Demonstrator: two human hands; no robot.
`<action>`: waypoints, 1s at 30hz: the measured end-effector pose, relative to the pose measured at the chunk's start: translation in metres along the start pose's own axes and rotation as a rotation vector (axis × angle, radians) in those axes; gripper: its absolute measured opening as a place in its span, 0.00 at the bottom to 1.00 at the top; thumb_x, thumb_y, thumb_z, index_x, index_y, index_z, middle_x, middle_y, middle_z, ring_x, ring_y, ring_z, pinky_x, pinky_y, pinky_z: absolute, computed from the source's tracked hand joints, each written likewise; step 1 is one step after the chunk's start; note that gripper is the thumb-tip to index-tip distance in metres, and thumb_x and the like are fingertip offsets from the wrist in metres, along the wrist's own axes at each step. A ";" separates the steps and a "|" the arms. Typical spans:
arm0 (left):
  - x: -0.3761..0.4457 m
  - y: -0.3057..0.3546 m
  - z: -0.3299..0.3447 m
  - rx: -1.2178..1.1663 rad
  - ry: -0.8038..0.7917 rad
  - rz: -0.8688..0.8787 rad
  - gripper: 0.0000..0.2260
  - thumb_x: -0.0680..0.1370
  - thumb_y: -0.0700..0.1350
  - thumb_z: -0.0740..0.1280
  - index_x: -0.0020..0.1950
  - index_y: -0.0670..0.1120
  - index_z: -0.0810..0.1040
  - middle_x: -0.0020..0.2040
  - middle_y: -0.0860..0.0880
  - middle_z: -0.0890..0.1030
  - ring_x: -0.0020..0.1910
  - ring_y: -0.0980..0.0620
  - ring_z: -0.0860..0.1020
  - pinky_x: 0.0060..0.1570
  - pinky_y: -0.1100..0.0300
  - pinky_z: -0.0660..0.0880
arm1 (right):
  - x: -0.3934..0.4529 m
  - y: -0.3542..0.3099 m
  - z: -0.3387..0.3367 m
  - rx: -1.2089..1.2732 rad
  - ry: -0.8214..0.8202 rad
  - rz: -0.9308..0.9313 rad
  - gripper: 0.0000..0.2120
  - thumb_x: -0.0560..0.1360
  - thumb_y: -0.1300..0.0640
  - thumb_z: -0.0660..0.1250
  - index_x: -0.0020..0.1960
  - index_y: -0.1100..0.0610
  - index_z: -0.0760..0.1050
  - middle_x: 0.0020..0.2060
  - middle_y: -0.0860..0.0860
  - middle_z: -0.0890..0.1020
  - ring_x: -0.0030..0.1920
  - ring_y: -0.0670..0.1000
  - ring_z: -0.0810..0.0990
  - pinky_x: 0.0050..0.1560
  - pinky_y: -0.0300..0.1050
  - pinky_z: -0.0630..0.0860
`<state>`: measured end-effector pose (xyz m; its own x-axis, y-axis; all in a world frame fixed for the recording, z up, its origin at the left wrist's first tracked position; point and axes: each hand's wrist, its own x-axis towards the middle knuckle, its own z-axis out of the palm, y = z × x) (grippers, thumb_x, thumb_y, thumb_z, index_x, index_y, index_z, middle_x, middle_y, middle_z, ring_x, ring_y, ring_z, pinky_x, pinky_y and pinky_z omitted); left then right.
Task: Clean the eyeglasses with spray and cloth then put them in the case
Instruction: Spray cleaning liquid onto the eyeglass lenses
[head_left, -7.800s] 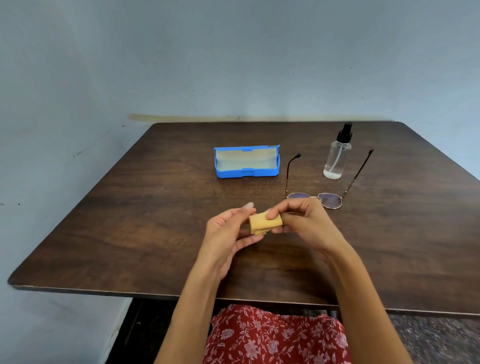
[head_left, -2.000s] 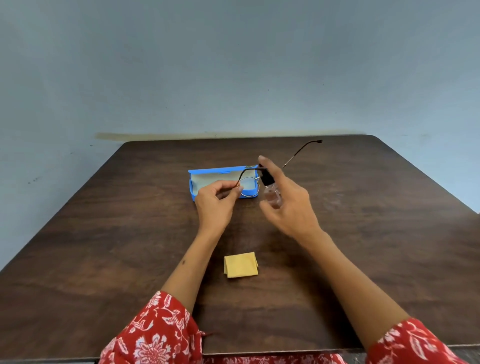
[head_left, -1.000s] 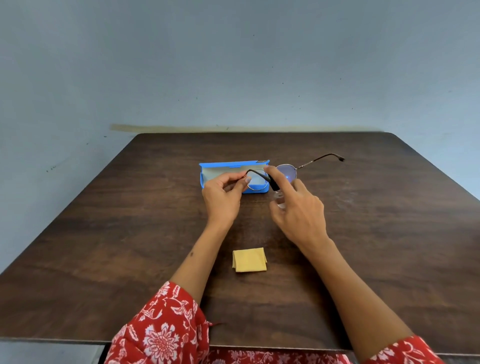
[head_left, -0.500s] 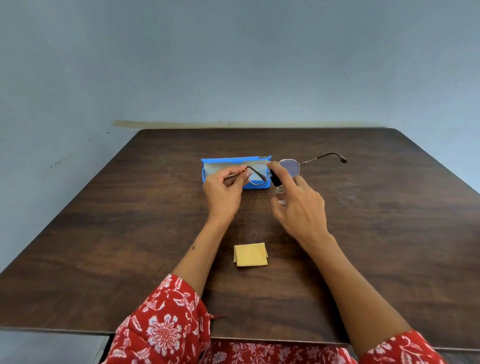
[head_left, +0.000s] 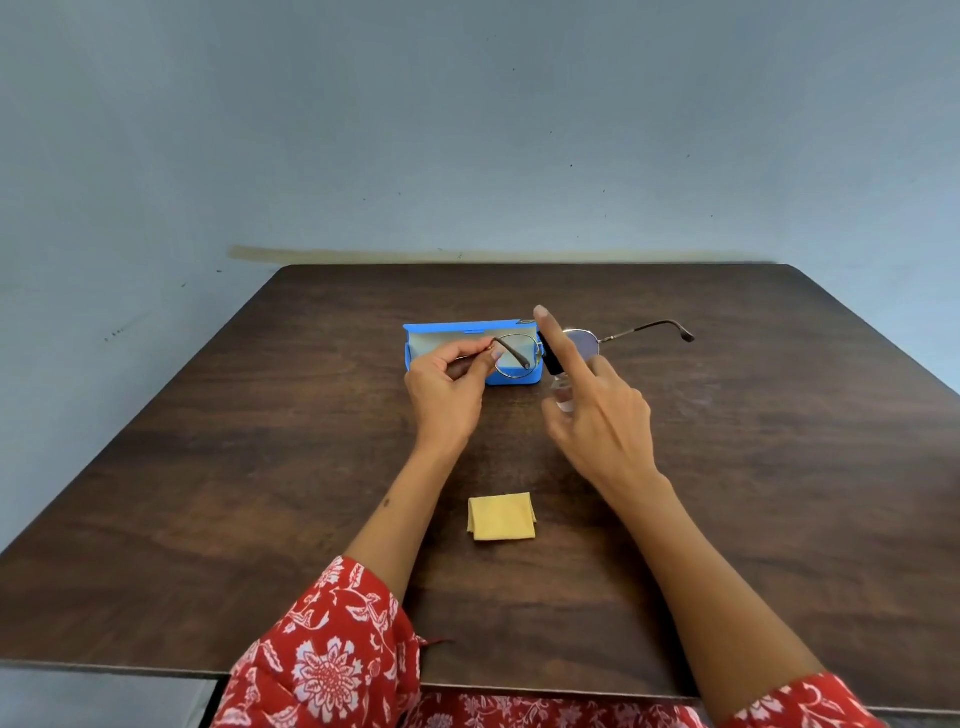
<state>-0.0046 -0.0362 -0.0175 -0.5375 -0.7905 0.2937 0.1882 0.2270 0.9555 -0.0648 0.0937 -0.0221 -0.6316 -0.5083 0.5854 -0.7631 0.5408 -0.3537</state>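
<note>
My left hand (head_left: 447, 387) pinches one temple of the thin-framed eyeglasses (head_left: 584, 343) and holds them up above the table, lenses facing me. My right hand (head_left: 597, 415) grips the small clear spray bottle (head_left: 558, 376) with its black nozzle close to the lenses; the index finger is lifted off the nozzle top and points up. The open blue case (head_left: 441, 338) lies on the table right behind the glasses. A folded yellow cloth (head_left: 501, 517) lies flat on the table near me, between my forearms.
The dark wooden table (head_left: 260, 467) stands against a pale blue wall (head_left: 467, 130). Its near edge is just in front of my red floral sleeves (head_left: 332, 660).
Over the last seconds the cloth was laid down and the glasses and bottle were picked up. Since half a second ago my right index finger has risen off the nozzle.
</note>
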 end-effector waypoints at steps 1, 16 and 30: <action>0.000 0.000 0.000 0.005 0.000 0.000 0.08 0.72 0.36 0.71 0.51 0.40 0.82 0.43 0.51 0.84 0.46 0.57 0.83 0.51 0.57 0.80 | 0.000 0.000 0.000 -0.011 -0.005 -0.003 0.41 0.69 0.62 0.65 0.74 0.37 0.52 0.33 0.51 0.69 0.25 0.52 0.69 0.24 0.42 0.69; 0.005 -0.002 -0.003 0.043 0.047 0.012 0.08 0.72 0.37 0.72 0.51 0.41 0.82 0.44 0.51 0.84 0.47 0.55 0.83 0.51 0.57 0.80 | -0.001 0.006 -0.008 -0.009 0.073 0.082 0.41 0.68 0.60 0.66 0.72 0.35 0.51 0.34 0.53 0.71 0.26 0.56 0.72 0.25 0.44 0.71; 0.007 0.000 -0.007 0.045 0.088 -0.005 0.09 0.72 0.39 0.73 0.51 0.41 0.83 0.45 0.50 0.84 0.46 0.57 0.82 0.48 0.60 0.80 | -0.001 0.018 -0.012 -0.113 0.011 0.140 0.34 0.71 0.59 0.62 0.72 0.38 0.58 0.37 0.52 0.73 0.31 0.58 0.74 0.31 0.44 0.66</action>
<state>-0.0028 -0.0457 -0.0158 -0.4632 -0.8383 0.2876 0.1475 0.2470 0.9577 -0.0763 0.1127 -0.0202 -0.7282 -0.4157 0.5448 -0.6475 0.6779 -0.3482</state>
